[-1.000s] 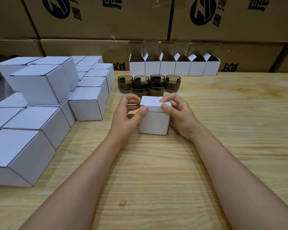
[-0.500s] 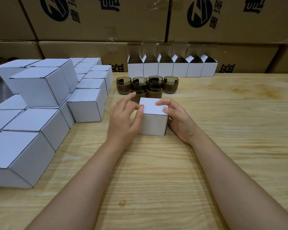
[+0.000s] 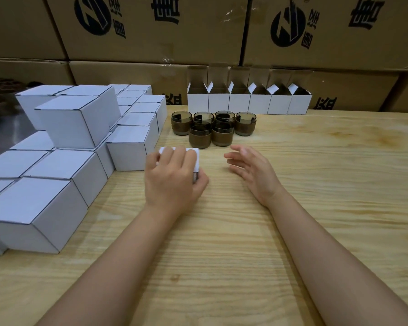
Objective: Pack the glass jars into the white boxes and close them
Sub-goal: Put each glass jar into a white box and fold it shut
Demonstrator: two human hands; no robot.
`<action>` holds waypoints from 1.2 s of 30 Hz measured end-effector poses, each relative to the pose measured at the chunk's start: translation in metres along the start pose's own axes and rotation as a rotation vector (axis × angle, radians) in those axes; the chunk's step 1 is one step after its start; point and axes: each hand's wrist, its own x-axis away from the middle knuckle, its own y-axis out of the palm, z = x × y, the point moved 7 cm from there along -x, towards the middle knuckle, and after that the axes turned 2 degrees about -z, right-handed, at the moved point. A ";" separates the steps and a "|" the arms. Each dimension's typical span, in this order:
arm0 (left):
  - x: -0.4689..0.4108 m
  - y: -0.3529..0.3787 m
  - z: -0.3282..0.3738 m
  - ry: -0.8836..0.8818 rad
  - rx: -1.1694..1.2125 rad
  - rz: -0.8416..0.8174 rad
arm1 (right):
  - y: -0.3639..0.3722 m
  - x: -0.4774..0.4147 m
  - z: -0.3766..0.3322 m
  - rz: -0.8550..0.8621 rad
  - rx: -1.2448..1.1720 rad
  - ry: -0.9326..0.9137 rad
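Observation:
My left hand grips a closed white box from above, fingers over its top and thumb on its right side; most of the box is hidden under the hand. It sits just right of the stacked closed boxes. My right hand hovers open beside it, fingers spread, touching nothing. Several brown glass jars stand clustered behind the hands. A row of open white boxes with raised flaps lines the back of the table.
Closed white boxes are piled along the left side of the wooden table, some stacked two high. Large brown cartons form a wall behind the table.
The closed box has moved left toward the stack in my left hand. My right hand has let go of it and opened.

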 end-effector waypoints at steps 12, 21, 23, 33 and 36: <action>0.035 -0.016 -0.090 -0.089 -0.211 -0.110 | 0.002 0.001 -0.001 -0.012 0.071 -0.015; 0.024 0.007 -0.081 -0.179 -0.002 -0.211 | 0.002 -0.001 0.001 -0.015 0.069 -0.011; 0.025 0.009 -0.083 -0.182 0.015 -0.212 | 0.002 -0.001 0.001 -0.021 0.066 -0.007; 0.017 0.050 -0.106 -0.333 0.065 -0.410 | 0.003 -0.001 0.000 -0.029 0.067 -0.009; 0.010 0.070 -0.108 -0.341 0.095 -0.515 | 0.003 -0.002 0.000 -0.033 0.063 -0.006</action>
